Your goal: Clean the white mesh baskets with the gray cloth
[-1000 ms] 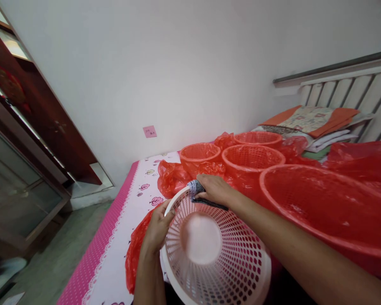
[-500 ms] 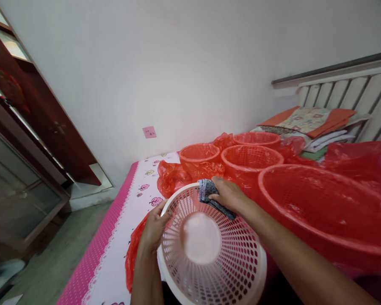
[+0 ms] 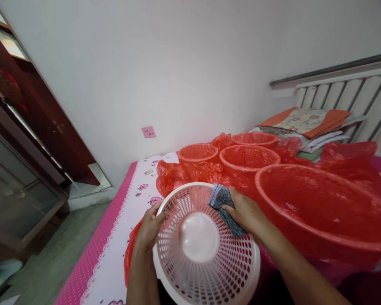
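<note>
A white plastic basket (image 3: 200, 237) with slotted walls and a solid round bottom is tilted toward me at the bed's front. My left hand (image 3: 153, 224) grips its left rim, thumb on the inside. My right hand (image 3: 239, 209) is closed on a grey-blue cloth (image 3: 224, 203), which lies over the upper right rim and hangs down the inner wall. A red plastic bag (image 3: 131, 254) shows partly behind my left forearm.
Red baskets wrapped in red plastic film, a large one (image 3: 317, 237) and smaller ones (image 3: 249, 167), stand right and behind on the flowered bedsheet (image 3: 111, 271). Folded bedding (image 3: 307, 123) lies near the radiator (image 3: 343, 95). The floor (image 3: 60, 245) is at left.
My right hand has slid the cloth to the right and slightly down along the basket's rim. The basket has shifted a little left in view, with my left hand still on its rim.
</note>
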`<state>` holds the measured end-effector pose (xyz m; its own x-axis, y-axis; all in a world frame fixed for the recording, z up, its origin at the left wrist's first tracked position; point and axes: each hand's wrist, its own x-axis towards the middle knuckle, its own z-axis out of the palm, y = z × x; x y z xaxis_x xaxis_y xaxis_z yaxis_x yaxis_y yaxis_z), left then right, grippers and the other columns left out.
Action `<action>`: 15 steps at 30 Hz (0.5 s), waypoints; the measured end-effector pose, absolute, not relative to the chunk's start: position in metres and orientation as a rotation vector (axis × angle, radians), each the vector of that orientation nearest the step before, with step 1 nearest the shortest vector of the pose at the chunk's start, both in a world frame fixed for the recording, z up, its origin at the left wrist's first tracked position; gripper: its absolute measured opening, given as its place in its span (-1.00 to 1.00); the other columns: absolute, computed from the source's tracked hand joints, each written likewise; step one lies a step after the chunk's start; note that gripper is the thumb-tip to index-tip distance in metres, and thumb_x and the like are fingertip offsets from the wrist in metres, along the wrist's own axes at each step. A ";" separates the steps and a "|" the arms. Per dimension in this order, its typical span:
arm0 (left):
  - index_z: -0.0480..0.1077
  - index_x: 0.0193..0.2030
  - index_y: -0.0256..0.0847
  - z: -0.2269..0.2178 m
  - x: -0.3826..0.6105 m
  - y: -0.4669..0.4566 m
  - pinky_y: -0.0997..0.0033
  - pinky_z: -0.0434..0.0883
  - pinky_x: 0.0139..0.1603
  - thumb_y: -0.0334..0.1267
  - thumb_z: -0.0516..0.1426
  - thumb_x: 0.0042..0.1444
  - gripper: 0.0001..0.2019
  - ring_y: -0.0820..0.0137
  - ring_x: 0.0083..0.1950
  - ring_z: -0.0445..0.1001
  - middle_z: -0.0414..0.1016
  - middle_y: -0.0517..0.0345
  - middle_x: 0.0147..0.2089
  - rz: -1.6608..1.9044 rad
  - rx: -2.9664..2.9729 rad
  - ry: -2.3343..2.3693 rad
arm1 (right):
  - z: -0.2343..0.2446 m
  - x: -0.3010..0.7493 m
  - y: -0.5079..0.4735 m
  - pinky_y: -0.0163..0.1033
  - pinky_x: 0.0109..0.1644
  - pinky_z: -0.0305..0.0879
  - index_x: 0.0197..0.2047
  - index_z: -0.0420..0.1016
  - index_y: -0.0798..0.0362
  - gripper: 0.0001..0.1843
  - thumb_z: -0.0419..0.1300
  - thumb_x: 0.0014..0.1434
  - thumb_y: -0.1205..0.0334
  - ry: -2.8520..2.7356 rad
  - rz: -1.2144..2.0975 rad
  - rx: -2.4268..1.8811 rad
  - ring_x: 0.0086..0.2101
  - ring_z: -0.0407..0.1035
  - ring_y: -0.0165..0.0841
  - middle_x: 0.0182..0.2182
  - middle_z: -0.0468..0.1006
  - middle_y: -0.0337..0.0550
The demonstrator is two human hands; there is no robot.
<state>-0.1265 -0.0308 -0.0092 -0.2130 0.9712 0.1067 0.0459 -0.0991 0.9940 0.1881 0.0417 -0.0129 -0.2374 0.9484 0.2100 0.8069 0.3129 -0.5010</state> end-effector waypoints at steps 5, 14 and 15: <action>0.63 0.16 -0.19 -0.003 -0.132 -0.041 0.13 0.43 0.25 0.04 0.41 0.08 -0.45 0.06 0.12 0.62 0.73 -0.05 0.10 1.416 1.369 1.373 | -0.002 0.184 0.053 -0.13 -0.09 0.33 0.02 0.47 0.02 -0.76 0.35 0.32 0.25 -2.125 0.385 -1.469 -0.02 0.61 -0.02 -0.04 0.71 0.06; 0.61 0.19 -0.09 0.006 -0.122 -0.046 0.13 0.43 0.31 0.05 0.36 0.19 -0.52 0.02 0.26 0.58 0.68 -0.04 0.22 1.346 1.467 1.307 | 0.054 0.149 0.078 -0.18 -0.08 0.33 -0.15 0.58 -0.08 -0.80 0.43 0.19 0.36 -2.391 0.442 -1.044 -0.08 0.58 -0.14 -0.12 0.73 -0.18; 0.63 0.17 -0.09 0.005 -0.119 -0.045 0.13 0.44 0.29 0.05 0.36 0.18 -0.53 0.02 0.23 0.59 0.70 -0.03 0.19 1.351 1.472 1.337 | 0.059 0.144 0.079 -0.19 -0.08 0.32 -0.15 0.59 -0.09 -0.80 0.42 0.19 0.38 -2.422 0.439 -1.000 -0.08 0.58 -0.16 -0.12 0.73 -0.19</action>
